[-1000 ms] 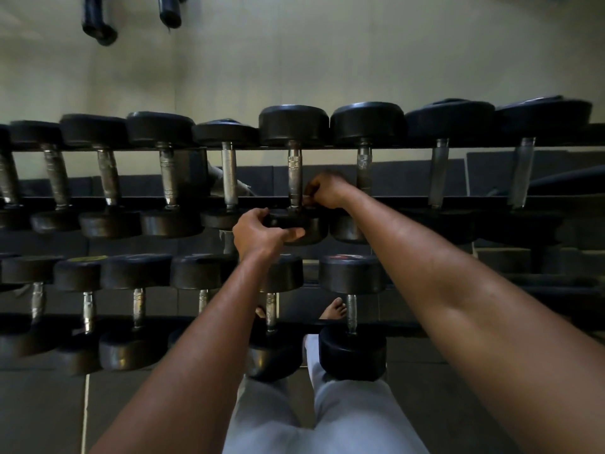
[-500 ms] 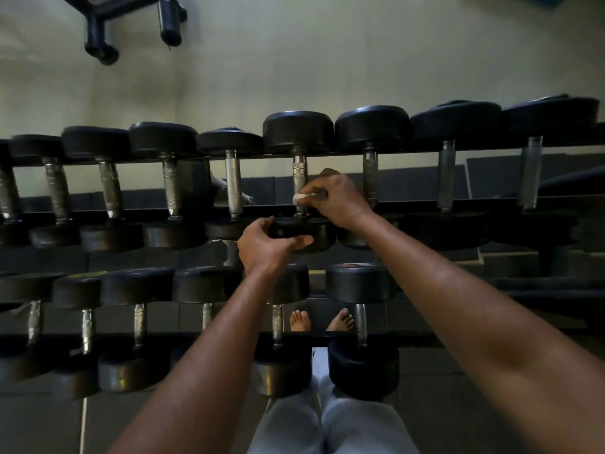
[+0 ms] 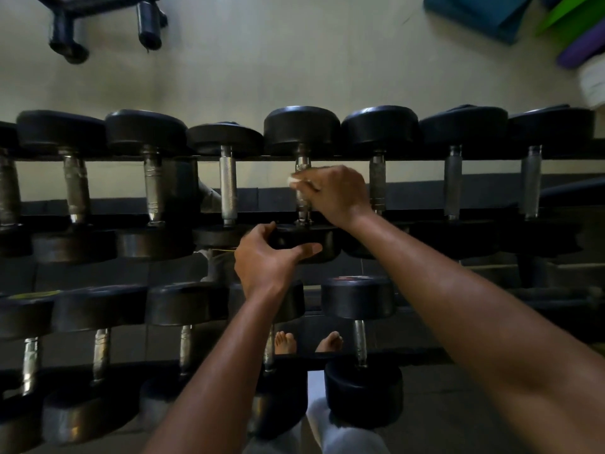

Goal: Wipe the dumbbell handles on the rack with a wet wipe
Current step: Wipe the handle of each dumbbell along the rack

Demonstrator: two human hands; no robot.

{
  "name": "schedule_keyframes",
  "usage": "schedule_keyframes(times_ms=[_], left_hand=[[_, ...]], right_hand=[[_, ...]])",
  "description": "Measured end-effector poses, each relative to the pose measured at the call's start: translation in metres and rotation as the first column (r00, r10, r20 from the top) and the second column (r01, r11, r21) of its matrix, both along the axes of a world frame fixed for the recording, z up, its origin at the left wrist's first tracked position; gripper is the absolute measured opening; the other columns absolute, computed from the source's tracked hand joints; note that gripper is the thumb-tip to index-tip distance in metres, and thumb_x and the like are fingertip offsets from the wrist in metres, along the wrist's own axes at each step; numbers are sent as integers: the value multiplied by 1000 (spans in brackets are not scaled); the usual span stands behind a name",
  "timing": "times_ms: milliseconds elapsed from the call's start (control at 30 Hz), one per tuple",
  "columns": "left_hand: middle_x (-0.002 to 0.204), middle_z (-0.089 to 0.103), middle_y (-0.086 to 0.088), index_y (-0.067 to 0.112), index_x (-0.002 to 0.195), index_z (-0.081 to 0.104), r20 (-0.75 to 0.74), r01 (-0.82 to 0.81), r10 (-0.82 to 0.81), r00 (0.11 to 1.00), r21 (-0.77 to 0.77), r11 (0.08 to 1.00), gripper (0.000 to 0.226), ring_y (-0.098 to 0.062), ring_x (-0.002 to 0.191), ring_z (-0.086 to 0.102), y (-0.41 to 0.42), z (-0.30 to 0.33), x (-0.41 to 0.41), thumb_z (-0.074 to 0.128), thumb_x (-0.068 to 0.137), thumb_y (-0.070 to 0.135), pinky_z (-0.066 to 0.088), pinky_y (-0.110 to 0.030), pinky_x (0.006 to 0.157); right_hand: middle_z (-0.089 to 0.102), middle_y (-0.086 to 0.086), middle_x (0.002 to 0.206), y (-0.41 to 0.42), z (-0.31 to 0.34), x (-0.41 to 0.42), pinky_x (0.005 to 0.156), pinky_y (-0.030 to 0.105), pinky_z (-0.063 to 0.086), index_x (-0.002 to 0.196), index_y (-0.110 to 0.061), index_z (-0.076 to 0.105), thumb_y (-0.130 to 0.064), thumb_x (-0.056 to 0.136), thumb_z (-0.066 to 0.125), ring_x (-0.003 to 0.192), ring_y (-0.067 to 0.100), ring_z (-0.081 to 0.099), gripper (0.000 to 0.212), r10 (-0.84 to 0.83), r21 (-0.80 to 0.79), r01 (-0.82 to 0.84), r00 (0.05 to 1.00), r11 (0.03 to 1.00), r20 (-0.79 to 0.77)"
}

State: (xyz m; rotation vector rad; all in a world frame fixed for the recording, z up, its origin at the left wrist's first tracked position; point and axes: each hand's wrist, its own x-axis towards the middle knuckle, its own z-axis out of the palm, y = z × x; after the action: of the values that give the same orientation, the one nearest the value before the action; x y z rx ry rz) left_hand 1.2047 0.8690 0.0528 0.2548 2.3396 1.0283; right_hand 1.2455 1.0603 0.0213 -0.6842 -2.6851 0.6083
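Rack (image 3: 409,157): two tiers of dumbbells, black heads toward and away from the camera, steel handles running between. Upper tier spans the whole view; lower tier sits below, nearer the person's bare feet (image 3: 307,343). Pale floor beyond, a dark stand at top left, coloured mats at top right.

Dumbbell in work (image 3: 302,129): upper tier, roughly centre, between a thinner-headed one on its left and a similar one on its right.

Left hand (image 3: 268,257): fingers and thumb curled round the near head of that dumbbell, gripping it. Judged to be steadying it against rolling.

Right hand (image 3: 334,191): closed round the handle (image 3: 302,204), fingers wrapped, wipe pinched against the steel. It sits high on the handle, close under the far head.

Wipe (image 3: 292,180): only a small white corner shows, left of the fingers; the rest is hidden in the grip.

Change: a second ago the right hand was at the near end of the handle; half a second ago, mid-handle; now near the far end. The left hand has kept its hold throughout. Reads as one full stroke along the handle, nearly complete.

Meaning for the task: this handle is probably close to done, unless the underside needs another pass. Handles to the right look next, but which ones are already wiped cannot be told.
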Motion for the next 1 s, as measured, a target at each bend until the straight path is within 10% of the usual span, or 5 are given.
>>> schedule_keyframes(times_ms=[267,533,667,833,1000], left_hand=[[128,72,12,30,145,64,-17,-25,27,999,117,993,101,-4,112,67,-13,-15,5,97,57,67,59,-29,98],[144,61,24,44,151,57,-152,-33,58,987,164,986,102,0,132,59,-25,-22,25,84,62,86,55,-28,102],[145,61,25,44,150,57,-160,-33,63,985,184,982,101,0,134,58,-27,-24,25,85,62,86,56,-33,105],[142,62,26,45,148,59,-168,-35,68,983,190,981,99,1,131,59,-26,-27,26,84,62,88,58,-32,103],[141,63,25,44,147,60,-168,-33,68,983,205,978,97,1,129,61,-26,-30,27,86,63,85,57,-29,99]], right_hand=[[76,-7,76,12,-4,-18,58,19,44,117,-33,81,-45,104,68,63,5,65,23,-158,94,171,978,981,-137],[71,-3,80,11,15,-50,66,34,51,99,-32,78,-48,108,50,76,23,70,34,-69,210,2,947,978,313],[70,-1,75,6,11,-44,62,30,44,96,-27,79,-46,108,53,69,24,68,34,-122,287,47,961,957,249],[64,-14,70,2,2,-13,56,17,37,94,-23,77,-39,105,63,61,4,58,25,-260,-5,261,962,965,-80],[72,-15,90,-1,-7,-12,77,37,60,99,-26,77,-52,98,71,82,3,67,27,-556,-431,492,831,757,-28]])
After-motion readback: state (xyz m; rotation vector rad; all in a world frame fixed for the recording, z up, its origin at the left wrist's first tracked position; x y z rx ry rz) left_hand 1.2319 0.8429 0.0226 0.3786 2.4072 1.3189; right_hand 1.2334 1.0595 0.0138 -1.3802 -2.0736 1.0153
